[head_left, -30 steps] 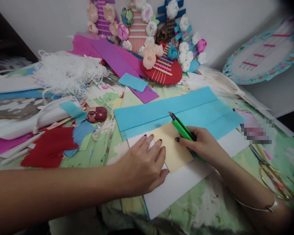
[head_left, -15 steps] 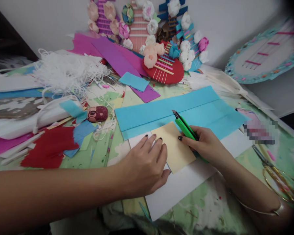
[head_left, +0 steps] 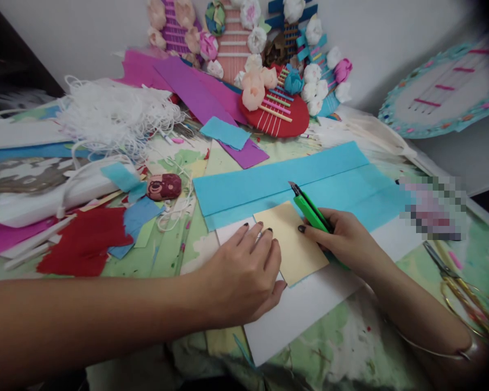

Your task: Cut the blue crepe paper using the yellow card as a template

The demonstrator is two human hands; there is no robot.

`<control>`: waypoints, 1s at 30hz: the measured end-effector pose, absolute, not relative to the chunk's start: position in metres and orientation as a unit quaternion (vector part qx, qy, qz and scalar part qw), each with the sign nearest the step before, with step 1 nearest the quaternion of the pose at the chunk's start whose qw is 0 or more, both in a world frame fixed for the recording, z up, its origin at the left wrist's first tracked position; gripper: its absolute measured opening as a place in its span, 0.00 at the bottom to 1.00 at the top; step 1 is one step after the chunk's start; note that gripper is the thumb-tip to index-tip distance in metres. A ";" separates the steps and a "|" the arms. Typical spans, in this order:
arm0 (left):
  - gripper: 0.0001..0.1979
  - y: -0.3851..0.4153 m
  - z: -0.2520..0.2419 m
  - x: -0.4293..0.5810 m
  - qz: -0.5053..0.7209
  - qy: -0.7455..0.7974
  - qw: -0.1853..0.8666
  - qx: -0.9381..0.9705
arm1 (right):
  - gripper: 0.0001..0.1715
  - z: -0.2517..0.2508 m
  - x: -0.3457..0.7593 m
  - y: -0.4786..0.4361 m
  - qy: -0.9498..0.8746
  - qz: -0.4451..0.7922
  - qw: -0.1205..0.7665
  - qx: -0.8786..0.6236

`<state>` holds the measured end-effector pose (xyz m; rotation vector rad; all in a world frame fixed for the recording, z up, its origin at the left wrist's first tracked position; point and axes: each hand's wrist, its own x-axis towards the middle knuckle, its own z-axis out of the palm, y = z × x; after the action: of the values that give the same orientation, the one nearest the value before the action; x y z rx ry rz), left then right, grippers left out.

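My right hand (head_left: 346, 236) is closed around a green utility knife (head_left: 310, 210), its blade out and pointing up and left above the blue paper (head_left: 269, 187). Under the knife hand lies a pale yellow card (head_left: 295, 244), partly covering a large white sheet (head_left: 297, 320). My left hand (head_left: 244, 271) rests palm down with fingers extended at the card's left edge, pressing on a small white piece that it mostly hides. The blue paper, creased lengthwise, stretches behind both hands.
Gold-handled scissors (head_left: 458, 288) lie at the right. On the left are tangled white cord (head_left: 114, 117), a red scrap (head_left: 85, 241) and a small dark red case (head_left: 164, 187). Purple strips (head_left: 195, 89) and a red flower-decorated piece (head_left: 275, 114) are at the back.
The whole view has shifted slightly. Both hands, the knife and the card keep almost the same places relative to each other.
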<state>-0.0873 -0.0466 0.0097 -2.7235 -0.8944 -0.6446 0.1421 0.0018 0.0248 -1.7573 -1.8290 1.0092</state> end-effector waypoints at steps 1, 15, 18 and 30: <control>0.24 -0.047 0.010 -0.087 -0.219 -0.302 0.102 -0.922 | 0.16 0.025 0.142 0.002 -0.654 0.366 0.205 -0.630; 0.23 -0.047 0.012 -0.088 -0.233 -0.299 0.123 -0.917 | 0.17 0.027 0.142 0.003 -0.643 0.400 0.212 -0.618; 0.21 -0.047 0.012 -0.089 -0.244 -0.287 0.130 -0.917 | 0.17 0.026 0.143 0.003 -0.642 0.405 0.213 -0.616; 0.20 -0.046 0.009 -0.089 -0.257 -0.274 0.135 -0.917 | 0.17 0.026 0.143 0.002 -0.642 0.409 0.211 -0.614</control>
<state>-0.0887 -0.0455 0.0086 -2.6572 -0.7926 -0.7451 0.1429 0.0020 0.0262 -1.7056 -1.7832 1.1367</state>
